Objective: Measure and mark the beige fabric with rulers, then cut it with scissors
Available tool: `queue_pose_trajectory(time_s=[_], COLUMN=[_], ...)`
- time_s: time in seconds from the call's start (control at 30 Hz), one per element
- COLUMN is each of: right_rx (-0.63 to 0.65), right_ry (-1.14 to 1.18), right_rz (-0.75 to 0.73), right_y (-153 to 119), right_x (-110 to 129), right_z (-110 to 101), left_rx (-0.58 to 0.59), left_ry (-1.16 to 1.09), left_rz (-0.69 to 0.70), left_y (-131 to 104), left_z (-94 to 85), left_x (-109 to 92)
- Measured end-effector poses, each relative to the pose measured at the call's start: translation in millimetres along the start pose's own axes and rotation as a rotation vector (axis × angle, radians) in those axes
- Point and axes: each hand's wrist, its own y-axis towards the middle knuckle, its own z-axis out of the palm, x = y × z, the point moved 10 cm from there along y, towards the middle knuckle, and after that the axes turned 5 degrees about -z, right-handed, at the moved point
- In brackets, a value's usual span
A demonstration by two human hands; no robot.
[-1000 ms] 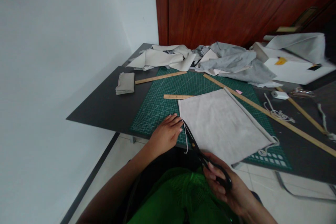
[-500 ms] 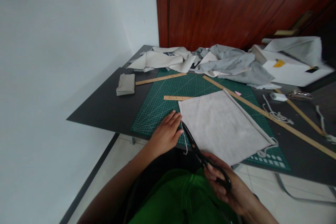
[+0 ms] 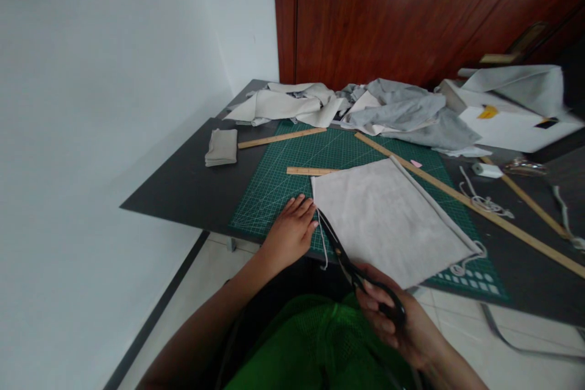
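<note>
A light grey cloth piece (image 3: 388,219) with rolled edges lies on the green cutting mat (image 3: 260,195). My left hand (image 3: 292,231) rests flat on the mat at the cloth's left edge, fingers stretched out, beside a white cord (image 3: 323,244) that hangs from that edge towards the table's front. In my right hand (image 3: 388,311) are black scissors (image 3: 340,253), held by the handles. Their blades point up and left, with the tips at the cloth's left edge near my left fingertips. Whether the blades touch the cord is too small to tell.
Wooden rulers (image 3: 292,136) lie left of, behind and right of the cloth. A folded cloth stack (image 3: 222,147) sits at the left. Behind are fabric scraps (image 3: 397,106) and a white box (image 3: 507,122). More cord (image 3: 489,204) lies at the right.
The view has shifted very slightly. Both hands, the scissors and the cloth hold nearly the same places.
</note>
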Motion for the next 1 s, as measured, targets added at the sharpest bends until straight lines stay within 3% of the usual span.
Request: queue_pose_trajectory(time_s=[1.0], right_rx=[0.041], right_ry=[-0.017], right_rz=[-0.01], right_y=[6.6], right_x=[1.3], right_z=[-1.1], left_rx=[-0.022], left_ry=[-0.003], left_rz=[-0.006], left_y=[-2.4], left_z=[-3.3], left_x=[-1.3])
